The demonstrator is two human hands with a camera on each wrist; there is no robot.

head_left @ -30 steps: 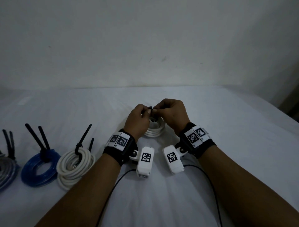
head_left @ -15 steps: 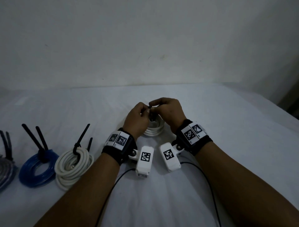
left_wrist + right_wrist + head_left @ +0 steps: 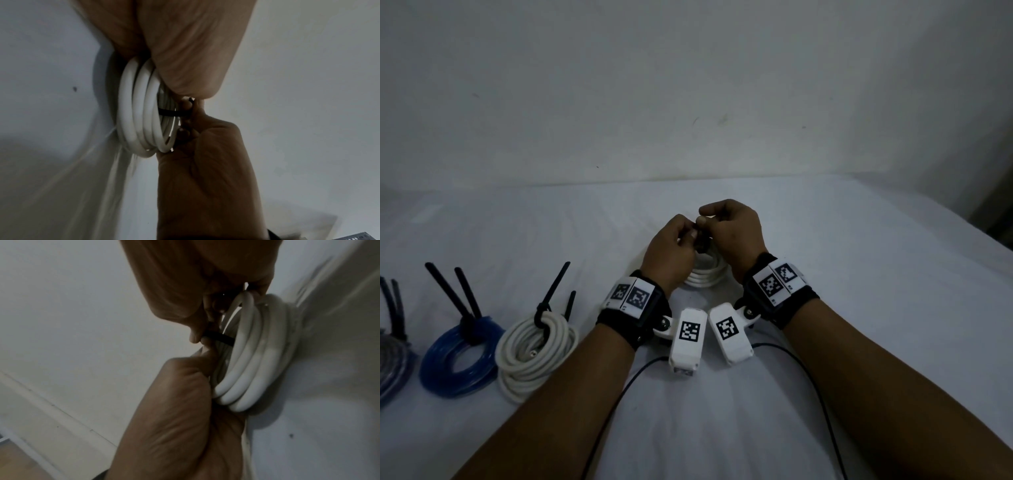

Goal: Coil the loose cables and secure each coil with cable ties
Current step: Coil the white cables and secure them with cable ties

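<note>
A white cable coil [image 3: 705, 275] lies on the white table [image 3: 859, 257] at the centre, partly hidden under both hands. A black cable tie [image 3: 702, 242] wraps one side of the coil [image 3: 139, 113]. My left hand [image 3: 690, 233] pinches the tie [image 3: 168, 112] from the left. My right hand [image 3: 707, 222] pinches it from the right, fingers curled, fingertips meeting the left hand's. In the right wrist view the tie [image 3: 79, 338] runs from the pinched fingers into the coil [image 3: 257, 353]. The tie's head and tail are hidden by fingers.
Three tied coils lie in a row at the left: a white coil [image 3: 534, 346], a blue coil [image 3: 458, 356] and a grey coil [image 3: 390, 363], with black tie tails sticking up. Thin black wrist-camera leads [image 3: 619, 394] trail toward me. A wall stands behind the table.
Both hands stay together on the tie above the coil. Their fingers have shifted slightly, and the right forefinger now arches a little higher over the pinch.
</note>
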